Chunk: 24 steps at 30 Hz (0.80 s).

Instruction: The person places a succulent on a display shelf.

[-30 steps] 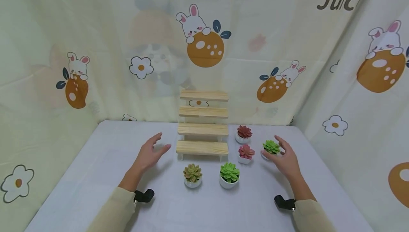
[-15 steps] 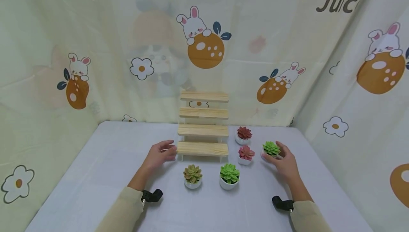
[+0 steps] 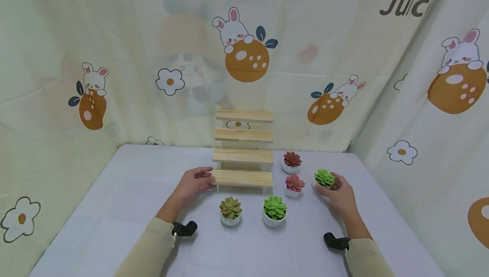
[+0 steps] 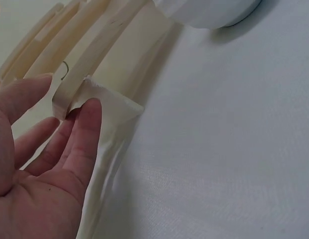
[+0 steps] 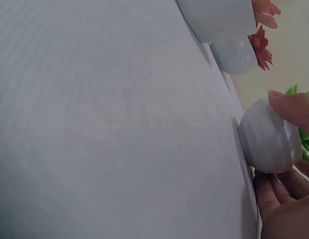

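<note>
A four-tier wooden plant stand (image 3: 243, 178) with pale boards stands at the back middle. My left hand (image 3: 194, 186) holds the left end of its lowest board. In the left wrist view, the thumb lies at one side of the board end (image 4: 70, 94) and fingertips (image 4: 89, 112) reach under the other. On the right, my right hand (image 3: 341, 195) grips a green succulent (image 3: 324, 177) in a round white pot. The right wrist view shows thumb and fingers on opposite sides of this ribbed pot (image 5: 269, 137), whose base is right at the tabletop.
Between stand and right hand are a dark red succulent (image 3: 292, 159) and a pink succulent (image 3: 294, 183), both in white pots. An olive succulent (image 3: 230, 208) and a bright green succulent (image 3: 274, 208) sit in front. A printed curtain (image 3: 290, 111) hangs behind the white table (image 3: 244, 251).
My left hand has moved right, onto the end of the lowest board. My right hand has closed its fingers round the green succulent's pot. The plants and stand stay in place.
</note>
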### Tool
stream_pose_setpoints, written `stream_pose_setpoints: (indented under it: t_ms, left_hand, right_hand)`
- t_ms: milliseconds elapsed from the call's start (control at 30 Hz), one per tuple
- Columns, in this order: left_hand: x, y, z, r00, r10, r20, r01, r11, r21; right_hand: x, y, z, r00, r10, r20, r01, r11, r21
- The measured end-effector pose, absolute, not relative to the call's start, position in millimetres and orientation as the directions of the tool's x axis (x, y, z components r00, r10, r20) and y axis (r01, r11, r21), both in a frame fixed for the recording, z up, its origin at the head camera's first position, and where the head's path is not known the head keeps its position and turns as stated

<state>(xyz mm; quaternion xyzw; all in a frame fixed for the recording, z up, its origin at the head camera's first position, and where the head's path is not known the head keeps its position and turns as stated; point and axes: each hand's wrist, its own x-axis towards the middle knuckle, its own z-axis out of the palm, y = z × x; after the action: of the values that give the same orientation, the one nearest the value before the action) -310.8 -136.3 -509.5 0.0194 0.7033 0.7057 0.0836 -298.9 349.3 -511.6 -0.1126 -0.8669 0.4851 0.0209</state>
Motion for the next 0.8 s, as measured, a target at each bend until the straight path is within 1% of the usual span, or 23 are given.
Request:
stream_pose_setpoints:
  t_ms: [300, 433, 800]
  left_hand:
    - [-314.4, -138.4, -506.8, -0.974, 0.195, -0.113, -0.112, 0.014, 0.994]
    - [-315.5, -138.6, -507.0, -0.974, 0.195, -0.114, -0.110, 0.030, 0.994]
    - [-316.5, -138.9, -506.4, -0.973, 0.203, -0.106, -0.115, -0.032, 0.993]
  right_hand:
    - [-295.3, 350.2, -510.2, -0.968, 0.224, -0.112, 0.213, 0.501, -0.839]
    - [-295.6, 351.2, -510.7, -0.967, 0.224, -0.119, 0.219, 0.505, -0.835]
    - [-298.3, 354.8, -513.2, -0.969, 0.215, -0.125, 0.222, 0.522, -0.823]
